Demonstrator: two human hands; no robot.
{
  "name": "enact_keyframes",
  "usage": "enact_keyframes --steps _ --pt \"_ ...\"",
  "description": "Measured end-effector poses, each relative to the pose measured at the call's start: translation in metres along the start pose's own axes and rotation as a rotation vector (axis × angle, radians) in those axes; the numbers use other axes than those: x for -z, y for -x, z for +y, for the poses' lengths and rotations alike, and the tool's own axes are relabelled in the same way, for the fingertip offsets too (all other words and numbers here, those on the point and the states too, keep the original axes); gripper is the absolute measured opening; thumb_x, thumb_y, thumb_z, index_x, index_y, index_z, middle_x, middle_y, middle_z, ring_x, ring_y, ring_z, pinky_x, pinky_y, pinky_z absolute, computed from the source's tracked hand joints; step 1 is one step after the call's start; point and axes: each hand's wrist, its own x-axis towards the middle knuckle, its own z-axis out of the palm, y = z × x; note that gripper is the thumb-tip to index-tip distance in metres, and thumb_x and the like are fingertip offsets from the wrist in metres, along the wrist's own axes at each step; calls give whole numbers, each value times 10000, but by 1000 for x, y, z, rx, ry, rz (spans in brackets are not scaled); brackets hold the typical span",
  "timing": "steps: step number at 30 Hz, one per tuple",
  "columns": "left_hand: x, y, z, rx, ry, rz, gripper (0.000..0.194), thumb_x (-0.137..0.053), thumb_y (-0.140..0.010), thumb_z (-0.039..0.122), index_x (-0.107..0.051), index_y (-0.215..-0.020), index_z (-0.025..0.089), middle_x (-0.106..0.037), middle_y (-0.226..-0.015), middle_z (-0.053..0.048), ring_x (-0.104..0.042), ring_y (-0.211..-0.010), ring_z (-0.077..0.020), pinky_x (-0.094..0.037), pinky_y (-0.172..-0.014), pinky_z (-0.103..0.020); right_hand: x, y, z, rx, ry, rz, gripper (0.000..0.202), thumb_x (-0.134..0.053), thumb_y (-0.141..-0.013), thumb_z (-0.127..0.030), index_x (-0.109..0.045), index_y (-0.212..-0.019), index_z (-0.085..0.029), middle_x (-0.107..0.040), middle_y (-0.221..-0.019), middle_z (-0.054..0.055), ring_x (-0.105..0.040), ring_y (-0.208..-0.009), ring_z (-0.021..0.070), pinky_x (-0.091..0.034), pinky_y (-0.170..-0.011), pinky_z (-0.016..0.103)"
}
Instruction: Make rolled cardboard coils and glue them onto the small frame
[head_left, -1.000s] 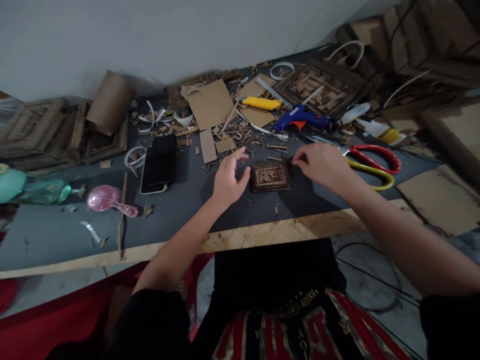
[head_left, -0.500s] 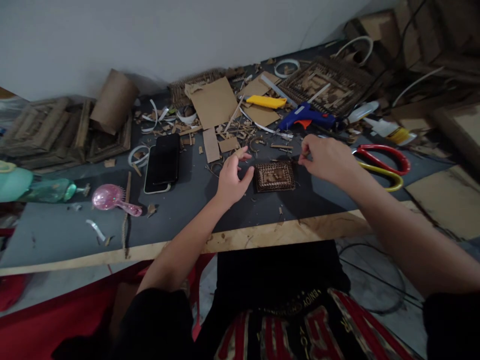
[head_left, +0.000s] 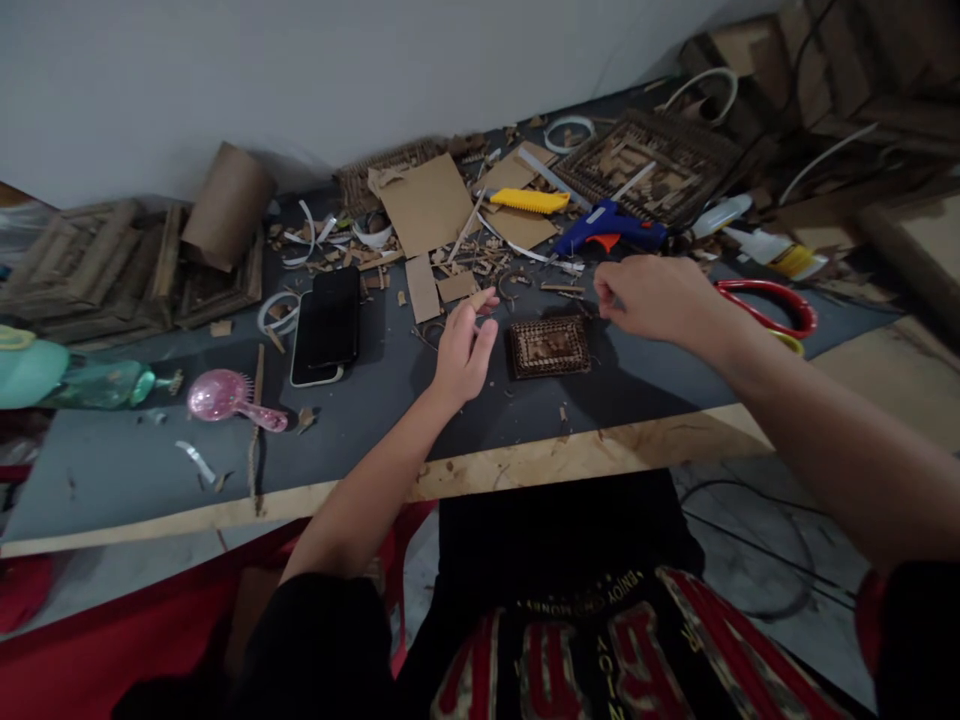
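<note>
Little woven cardboard frame (head_left: 547, 346) lies flat, left hand (head_left: 461, 352) loosely spread at its 9 o'clock, right hand (head_left: 651, 298) pinched together at 2, not touching.

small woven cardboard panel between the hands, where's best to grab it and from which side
Probably pinch its two short ends, one from each side. The small woven panel lies flat on the table, the left hand beside its left end and the right hand above its right.
</note>
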Motion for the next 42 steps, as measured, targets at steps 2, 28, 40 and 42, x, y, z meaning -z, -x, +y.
enact_keyframes --steps 2,28,40,42 --pt "1 0 0 7 40 -10 470 -338 -1038 515 -519 -1358 222 -653 -1230 -123 -635 -1120 -209 -533 -809 -311 1 0 -2 4 11 4 217 -473 -876 -215 -624 -1027 -173 -677 -951 121 -580 -756 209 -237 -567 302" --pt "-3 -4 -9 106 50 104 487 -363 -1013 602 -592 -1234 232 -693 -1142 -98 -658 -1085 -202 -507 -965 -370 -8 2 12 60 -60 92 317 -587 -888 -308 -531 -1167 -168 -673 -1058 134 -628 -908 265 -300 -615 292" --pt "-1 -5 1 76 -2 64 510 -331 -1020 585 -635 -1174 206 -703 -1142 -112 -653 -1089 -201 -513 -945 -361 -29 4 17 56 -225 192 307 -483 -903 -300 -576 -1173 -187 -718 -1043 125 -662 -866 258 -366 -625 317" --pt "0 -6 1 82 -47 63 511 -406 -991 614 -643 -1167 196 -713 -1117 -113 -662 -1016 -199 -526 -866 -337 -25 3 18 89 -415 200 380 -524 -876 -306 -553 -1228 -168 -732 -1036 123 -664 -839 246 -422 -673 336"
